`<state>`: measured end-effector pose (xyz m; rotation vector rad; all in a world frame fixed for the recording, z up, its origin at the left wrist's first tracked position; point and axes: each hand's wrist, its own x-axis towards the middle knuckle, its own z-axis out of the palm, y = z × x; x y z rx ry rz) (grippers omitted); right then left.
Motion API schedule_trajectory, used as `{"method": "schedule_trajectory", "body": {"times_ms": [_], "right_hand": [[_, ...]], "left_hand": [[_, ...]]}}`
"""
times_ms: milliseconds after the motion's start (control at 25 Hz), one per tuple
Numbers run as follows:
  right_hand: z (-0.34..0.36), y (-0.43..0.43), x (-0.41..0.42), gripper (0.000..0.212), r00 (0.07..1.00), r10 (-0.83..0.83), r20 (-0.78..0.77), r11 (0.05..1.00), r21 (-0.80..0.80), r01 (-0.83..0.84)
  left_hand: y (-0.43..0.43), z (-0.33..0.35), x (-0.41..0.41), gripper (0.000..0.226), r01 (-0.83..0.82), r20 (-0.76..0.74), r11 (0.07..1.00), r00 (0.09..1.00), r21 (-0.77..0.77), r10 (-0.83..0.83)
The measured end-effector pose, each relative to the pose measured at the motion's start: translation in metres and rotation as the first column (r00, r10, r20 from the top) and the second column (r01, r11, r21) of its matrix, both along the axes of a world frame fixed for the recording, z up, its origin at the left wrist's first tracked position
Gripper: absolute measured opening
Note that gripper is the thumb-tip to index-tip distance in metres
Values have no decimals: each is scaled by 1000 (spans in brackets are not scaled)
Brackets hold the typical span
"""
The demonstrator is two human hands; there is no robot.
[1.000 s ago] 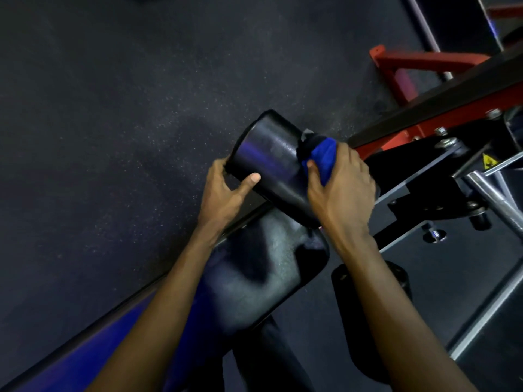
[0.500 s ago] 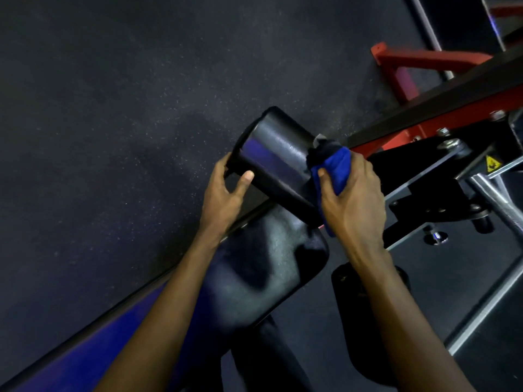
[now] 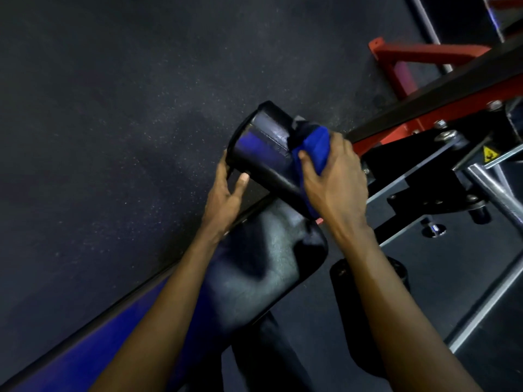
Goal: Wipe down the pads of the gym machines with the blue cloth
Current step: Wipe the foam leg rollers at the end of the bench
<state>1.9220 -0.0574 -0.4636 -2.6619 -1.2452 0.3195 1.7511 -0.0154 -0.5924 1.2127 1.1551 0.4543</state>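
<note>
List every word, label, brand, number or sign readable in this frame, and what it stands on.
Words, brands, numbers: none readable anywhere in view.
Yellow triangular warning sticker on the machine frame: it carries a dark pictogram, too small and blurred to make out, and no legible lettering.

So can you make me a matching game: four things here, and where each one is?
1 blue cloth
2 left hand
3 flat pad
4 yellow warning sticker

A on the frame, far right
B gripping the free end of the roller pad
C lying just below the roller pad
D against the roller pad, under the right hand

Pairs: 1-D, 2-B, 3-C, 4-A
</note>
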Motion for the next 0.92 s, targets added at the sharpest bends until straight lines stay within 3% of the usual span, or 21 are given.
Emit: {"method": "schedule_trajectory", "body": {"times_ms": [160, 320, 440, 520, 640, 720, 800, 920], "right_hand": [[-1, -15, 9, 48, 992, -121, 17, 993, -1, 122], [-15, 35, -31, 46, 999, 30, 12, 999, -14, -29], [-15, 43, -23, 46, 1000, 0, -22, 1000, -25, -1], [-11, 21, 0, 48, 995, -89, -52, 995, -50, 86], [-9, -15, 15, 46, 991, -118, -56, 993, -34, 116], [-13, -17, 7, 45, 991, -134, 5, 991, -20, 135], [-18, 0, -5, 45, 992, -108, 69, 994, -8, 109], [-28, 40, -36, 50, 993, 59, 104, 998, 22, -62]], "left_hand": [[7, 19, 12, 54, -115, -80, 982, 988, 153, 128], [32, 48, 35, 44, -171, -240, 945, 940, 279, 241], [24, 45, 27, 27, -228, -98, 911, 956, 345, 277], [7, 27, 13, 45, -204, -86, 930, 967, 305, 241], [-3, -2, -1, 73, -30, -144, 986, 988, 164, 54], [-3, -6, -2, 73, 20, -93, 992, 996, 126, -8], [-3, -4, 0, 69, -28, -45, 988, 998, 151, 36], [2, 1, 0, 59, -52, -84, 973, 994, 223, 73]]}}
